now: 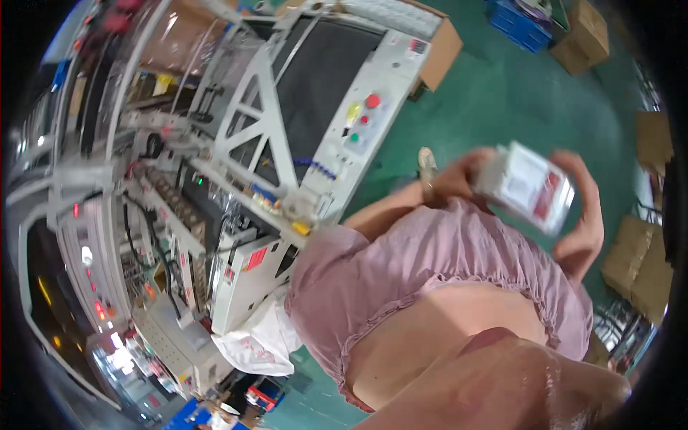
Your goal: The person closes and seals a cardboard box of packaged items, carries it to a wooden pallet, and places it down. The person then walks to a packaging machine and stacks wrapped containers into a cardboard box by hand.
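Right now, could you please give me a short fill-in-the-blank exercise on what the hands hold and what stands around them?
1. The left hand and the right hand hold one white ____ between them.
2. The floor under the hands is painted ____.
3. On the machine's control panel, the topmost round button is ____.
4. The person's sleeves are ____ in colour.

Missing words: packet; green; red; pink
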Demonstrator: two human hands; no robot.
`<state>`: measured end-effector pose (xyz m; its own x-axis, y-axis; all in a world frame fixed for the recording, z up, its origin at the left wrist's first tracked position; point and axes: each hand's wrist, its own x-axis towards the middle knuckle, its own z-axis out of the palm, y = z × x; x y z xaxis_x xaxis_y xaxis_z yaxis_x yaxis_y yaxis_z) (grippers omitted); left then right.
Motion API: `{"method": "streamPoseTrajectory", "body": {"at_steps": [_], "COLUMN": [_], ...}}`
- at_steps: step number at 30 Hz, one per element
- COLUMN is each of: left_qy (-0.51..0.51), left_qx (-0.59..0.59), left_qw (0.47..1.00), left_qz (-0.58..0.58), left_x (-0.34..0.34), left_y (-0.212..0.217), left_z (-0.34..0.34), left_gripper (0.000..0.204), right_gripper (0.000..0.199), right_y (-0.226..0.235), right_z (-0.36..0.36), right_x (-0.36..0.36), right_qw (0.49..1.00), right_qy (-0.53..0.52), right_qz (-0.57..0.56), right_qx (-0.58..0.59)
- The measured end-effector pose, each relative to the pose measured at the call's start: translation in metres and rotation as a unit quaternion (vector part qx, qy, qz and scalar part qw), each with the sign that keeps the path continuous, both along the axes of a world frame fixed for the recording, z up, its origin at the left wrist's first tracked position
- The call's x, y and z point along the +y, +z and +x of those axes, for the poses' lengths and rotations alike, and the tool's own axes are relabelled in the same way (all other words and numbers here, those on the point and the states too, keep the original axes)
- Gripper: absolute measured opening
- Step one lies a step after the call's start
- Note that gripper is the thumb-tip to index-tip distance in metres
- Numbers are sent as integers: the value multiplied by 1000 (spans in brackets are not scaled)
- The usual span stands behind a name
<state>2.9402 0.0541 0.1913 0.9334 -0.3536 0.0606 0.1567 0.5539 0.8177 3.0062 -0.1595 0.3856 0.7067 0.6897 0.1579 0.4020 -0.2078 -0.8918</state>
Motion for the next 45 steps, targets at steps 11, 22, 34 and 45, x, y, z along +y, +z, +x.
{"method": "streamPoseTrajectory", "body": {"at_steps": [11, 22, 34, 45], "left_qy": [310, 652, 864, 835], "left_qx": [-40, 167, 239, 179], "left_qw": [944, 736, 441, 507], "left_qz": [106, 66, 48, 120], "left_x": [156, 189, 157, 220], "left_y": [10, -8, 22, 5], "left_z": [152, 130, 169, 167], "left_gripper": [96, 93, 53, 79], "right_gripper": [85, 84, 70, 76], "right_y": [9, -206, -316, -101], "right_z": [265, 384, 205, 290], "right_x": [207, 615, 695, 585], "right_qw": [964, 900, 821, 581], "right_qy": [219, 397, 551, 799], "right_qz": [7, -28, -89, 142], "right_qx": [-150, -180, 120, -65]}}
